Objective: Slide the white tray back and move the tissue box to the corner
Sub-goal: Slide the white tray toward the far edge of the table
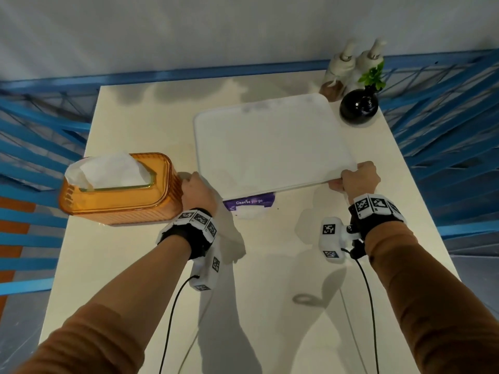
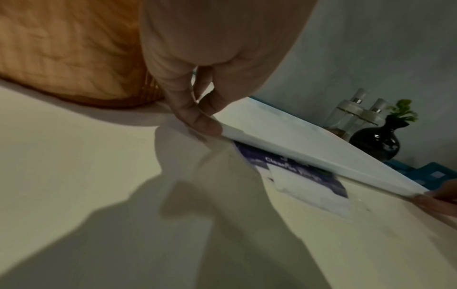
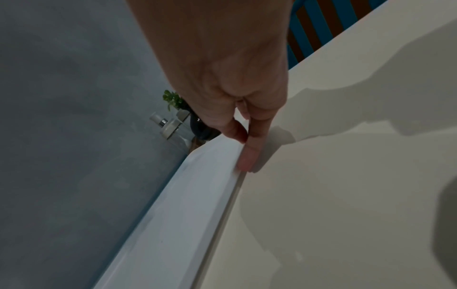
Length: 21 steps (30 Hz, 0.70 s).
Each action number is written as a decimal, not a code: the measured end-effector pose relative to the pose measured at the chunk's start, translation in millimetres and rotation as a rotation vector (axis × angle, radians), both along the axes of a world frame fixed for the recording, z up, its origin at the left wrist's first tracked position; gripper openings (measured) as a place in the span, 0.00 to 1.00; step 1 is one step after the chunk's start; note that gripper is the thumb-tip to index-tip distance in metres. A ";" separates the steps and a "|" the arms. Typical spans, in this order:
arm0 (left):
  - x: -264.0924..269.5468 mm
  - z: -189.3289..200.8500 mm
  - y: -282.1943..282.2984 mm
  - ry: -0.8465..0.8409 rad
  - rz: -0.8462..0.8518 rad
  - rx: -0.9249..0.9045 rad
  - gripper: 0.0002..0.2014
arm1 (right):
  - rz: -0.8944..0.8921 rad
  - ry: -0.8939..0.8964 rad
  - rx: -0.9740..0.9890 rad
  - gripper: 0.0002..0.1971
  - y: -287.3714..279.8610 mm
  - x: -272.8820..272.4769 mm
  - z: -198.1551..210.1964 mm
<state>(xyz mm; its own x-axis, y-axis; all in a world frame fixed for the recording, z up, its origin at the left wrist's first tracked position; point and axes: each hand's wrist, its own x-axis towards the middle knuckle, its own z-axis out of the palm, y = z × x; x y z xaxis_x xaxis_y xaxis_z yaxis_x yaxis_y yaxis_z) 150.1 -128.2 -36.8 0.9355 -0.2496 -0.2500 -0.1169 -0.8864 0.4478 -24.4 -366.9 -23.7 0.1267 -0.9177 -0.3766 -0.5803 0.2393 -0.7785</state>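
Note:
The white tray (image 1: 270,144) lies flat-bottomed on the cream table (image 1: 135,265), its near edge lifted a little. My left hand (image 1: 198,191) pinches the tray's near left corner (image 2: 230,129) between thumb and fingers. My right hand (image 1: 356,179) pinches the near right corner (image 3: 230,154). The orange tissue box (image 1: 118,190) with a white tissue sticking out stands at the table's left edge, just left of my left hand, and shows as an orange wall (image 2: 69,52) in the left wrist view.
A purple and white wipe packet (image 1: 249,205) pokes out from under the tray's near edge (image 2: 304,176). Two pump bottles (image 1: 353,66) and a black vase (image 1: 359,106) with a green sprig stand at the far right corner. Blue railings surround the table.

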 end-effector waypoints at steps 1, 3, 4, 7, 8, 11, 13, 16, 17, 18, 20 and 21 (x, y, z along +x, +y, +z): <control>4.5 0.9 -4.9 -0.009 0.001 0.018 0.14 | 0.007 0.011 -0.011 0.22 -2.0 5.8 1.2; 12.5 3.3 -13.7 -0.015 0.020 0.049 0.15 | 0.010 0.003 -0.024 0.22 -5.9 16.3 3.6; 16.2 4.7 -17.6 -0.011 0.026 0.068 0.16 | 0.020 -0.001 -0.025 0.22 -6.9 21.3 4.6; 29.1 7.7 -27.3 -0.014 0.015 0.133 0.19 | 0.020 0.031 -0.028 0.21 -14.4 36.8 -0.2; 33.9 8.4 -30.4 -0.020 0.019 0.133 0.18 | 0.014 0.021 -0.015 0.21 -14.9 41.4 2.1; 48.2 7.3 -39.2 -0.033 0.017 0.147 0.19 | -0.008 0.005 -0.006 0.21 -21.3 54.1 1.7; 59.1 5.0 -44.2 -0.016 0.020 0.144 0.19 | -0.004 0.031 -0.031 0.21 -26.0 62.1 0.1; 75.9 2.8 -50.6 0.003 0.017 0.123 0.19 | 0.002 0.015 -0.017 0.22 -35.2 74.0 -6.7; 80.8 2.5 -52.0 -0.001 0.012 0.126 0.19 | 0.006 0.021 -0.009 0.21 -38.4 77.3 -10.0; 85.4 2.6 -53.7 -0.008 0.005 0.127 0.19 | 0.007 0.023 -0.010 0.20 -41.4 80.1 -12.7; 93.9 2.0 -57.8 -0.023 0.005 0.121 0.18 | -0.006 0.009 -0.012 0.19 -46.6 85.6 -15.4; 98.5 1.3 -60.0 -0.032 0.015 0.119 0.18 | -0.012 -0.008 -0.012 0.19 -49.9 88.7 -18.4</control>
<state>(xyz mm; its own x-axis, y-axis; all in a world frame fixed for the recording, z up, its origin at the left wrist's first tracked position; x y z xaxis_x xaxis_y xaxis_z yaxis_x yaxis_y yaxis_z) 248.6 -188.2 -35.5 0.9470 -0.2059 -0.2467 -0.1156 -0.9347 0.3361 64.3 -416.8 -42.0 0.1185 -0.9235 -0.3649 -0.5714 0.2371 -0.7857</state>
